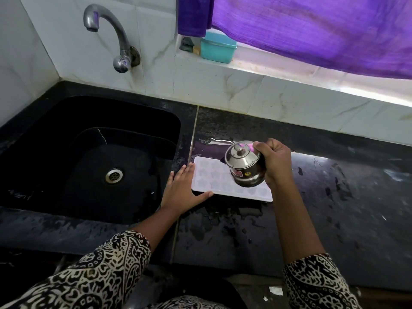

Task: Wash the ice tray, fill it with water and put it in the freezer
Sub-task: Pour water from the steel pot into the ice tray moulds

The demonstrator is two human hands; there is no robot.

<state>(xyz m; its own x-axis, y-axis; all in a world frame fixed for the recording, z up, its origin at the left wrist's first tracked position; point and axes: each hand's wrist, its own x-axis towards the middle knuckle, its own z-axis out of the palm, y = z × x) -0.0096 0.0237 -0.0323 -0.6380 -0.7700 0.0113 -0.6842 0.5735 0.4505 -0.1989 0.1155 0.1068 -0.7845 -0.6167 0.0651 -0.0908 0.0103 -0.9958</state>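
Note:
A white ice tray (214,177) with several shaped cavities lies flat on the wet black counter (334,197), just right of the sink. My left hand (185,188) rests open against the tray's left edge, fingers straight and thumb along its near edge. My right hand (275,161) grips a small lidded steel pot (244,167), tilted on its side above the tray's right half, lid turned toward the left. I cannot tell whether water is coming out of the pot.
A black sink (89,157) with a metal drain (114,175) lies to the left under a wall tap (107,34). A teal box (217,49) stands on the window ledge below a purple curtain (312,30). Water is puddled around the tray.

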